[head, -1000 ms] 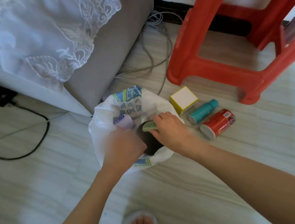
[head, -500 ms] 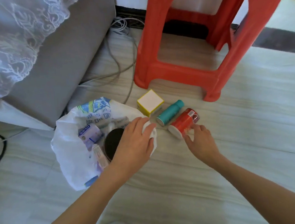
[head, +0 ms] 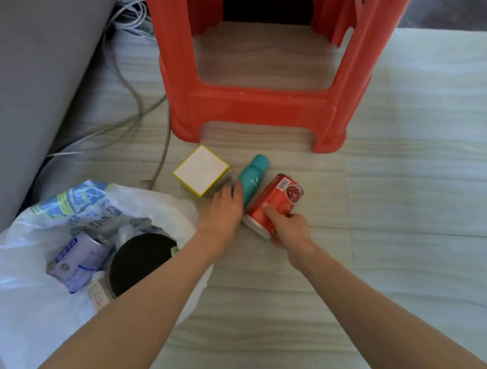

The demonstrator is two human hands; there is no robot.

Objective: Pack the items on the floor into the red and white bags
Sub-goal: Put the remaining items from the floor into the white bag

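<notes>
A white plastic bag [head: 26, 294] lies open on the floor at the lower left, holding a black round lid [head: 140, 259], a purple pack [head: 76, 258] and other small items. A red can [head: 275, 202] lies on its side in the middle, and my right hand [head: 289, 227] grips its near end. Beside it lies a teal bottle [head: 252, 177]; my left hand [head: 224, 212] reaches its lower end, fingers touching it. A white box with yellow edges [head: 200, 170] sits just left of the bottle. No red bag is in view.
A red plastic stool [head: 259, 107] stands right behind the items. A grey sofa side [head: 24, 85] fills the upper left, with loose cables [head: 140, 105] trailing over the floor between it and the stool. Pale floorboards extend to the right.
My left hand left the white bag's rim and moved right to the teal bottle. My right hand, which was reaching the red can, now grips it. The view shifted right and closer.
</notes>
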